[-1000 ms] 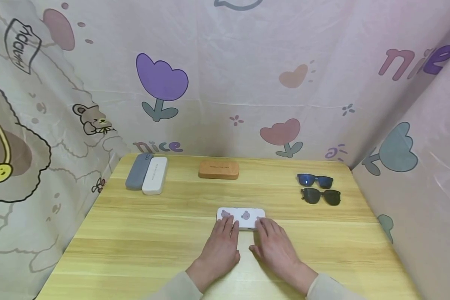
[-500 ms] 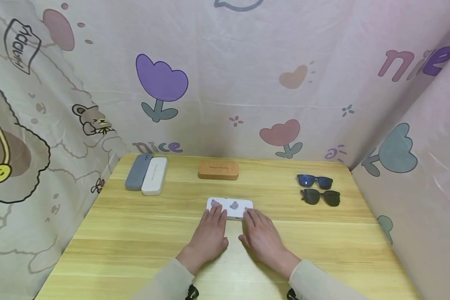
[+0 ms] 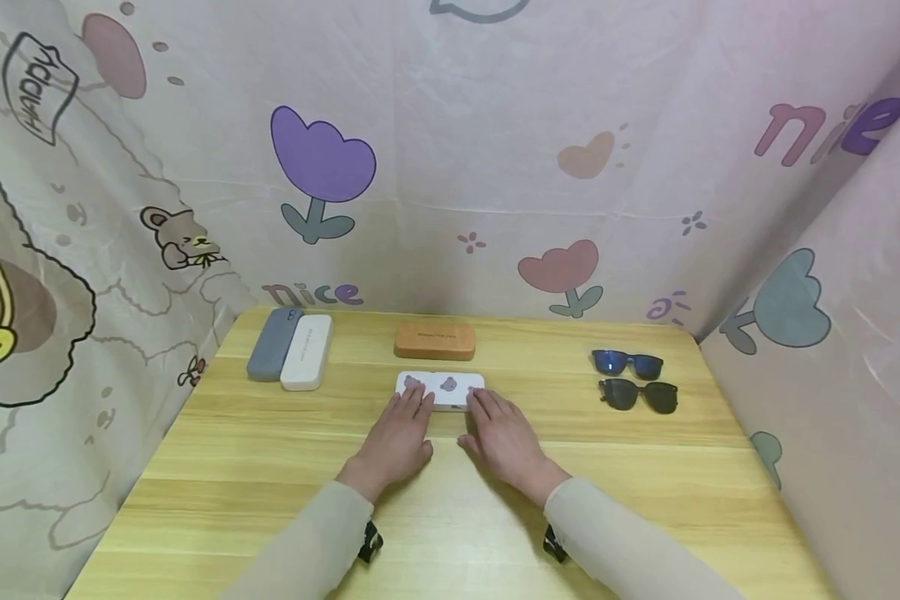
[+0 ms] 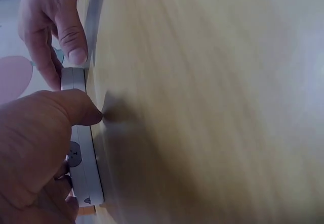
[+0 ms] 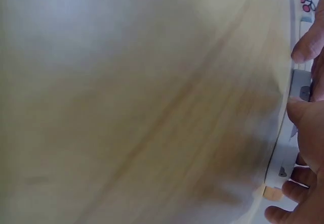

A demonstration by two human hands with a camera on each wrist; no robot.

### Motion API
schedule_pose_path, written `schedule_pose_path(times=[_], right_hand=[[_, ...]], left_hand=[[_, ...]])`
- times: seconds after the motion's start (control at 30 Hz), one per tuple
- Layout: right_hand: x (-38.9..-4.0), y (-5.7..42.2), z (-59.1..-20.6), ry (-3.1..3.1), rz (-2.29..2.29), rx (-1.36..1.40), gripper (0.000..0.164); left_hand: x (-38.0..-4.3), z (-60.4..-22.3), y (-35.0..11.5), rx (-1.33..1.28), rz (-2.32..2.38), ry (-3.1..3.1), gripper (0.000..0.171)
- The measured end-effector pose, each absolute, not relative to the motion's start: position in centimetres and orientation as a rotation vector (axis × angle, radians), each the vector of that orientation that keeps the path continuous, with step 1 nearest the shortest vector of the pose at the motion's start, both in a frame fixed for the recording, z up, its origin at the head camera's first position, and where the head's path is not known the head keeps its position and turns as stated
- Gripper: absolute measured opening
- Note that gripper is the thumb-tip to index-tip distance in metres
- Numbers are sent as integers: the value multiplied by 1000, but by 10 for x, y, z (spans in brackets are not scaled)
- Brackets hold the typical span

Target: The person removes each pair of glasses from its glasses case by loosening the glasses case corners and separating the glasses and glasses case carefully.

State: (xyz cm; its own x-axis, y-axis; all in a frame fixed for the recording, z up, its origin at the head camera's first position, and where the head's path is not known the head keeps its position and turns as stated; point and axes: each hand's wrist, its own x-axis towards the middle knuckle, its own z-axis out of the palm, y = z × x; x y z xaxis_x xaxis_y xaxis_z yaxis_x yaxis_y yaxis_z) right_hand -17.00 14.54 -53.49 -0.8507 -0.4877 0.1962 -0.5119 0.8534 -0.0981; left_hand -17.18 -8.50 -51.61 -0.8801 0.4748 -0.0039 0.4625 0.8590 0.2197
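Bear-print case point(image 3: 450, 387) has shifted far and left over the counter point(image 3: 450, 533), both hands with it; the rest lies as it did. Case now just near of the orange case point(image 3: 435, 342), apart from it, long sides roughly parallel. Left hand point(image 3: 394, 438) on its left part, right hand point(image 3: 507, 440) at its right end: fingers extended, thumbs apart on the near side, neither grip closed round it. Contact at both ends probably keeps it square; lying flat, it seems to need no lifting hold. Far left, grey-blue case point(image 3: 273, 346) and plain white case point(image 3: 307, 353) side by side; far right, blue-lensed sunglasses point(image 3: 627, 364) beyond dark sunglasses point(image 3: 639, 395), perhaps sorted by kind.
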Motion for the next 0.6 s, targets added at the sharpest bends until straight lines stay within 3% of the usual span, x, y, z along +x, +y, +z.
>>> schedule_pose_path(times=[0.6], right_hand=[[-198,128,-528,-2966,95,757,78]], left_hand=[[-199,-513,-93,726,268,2947,74]])
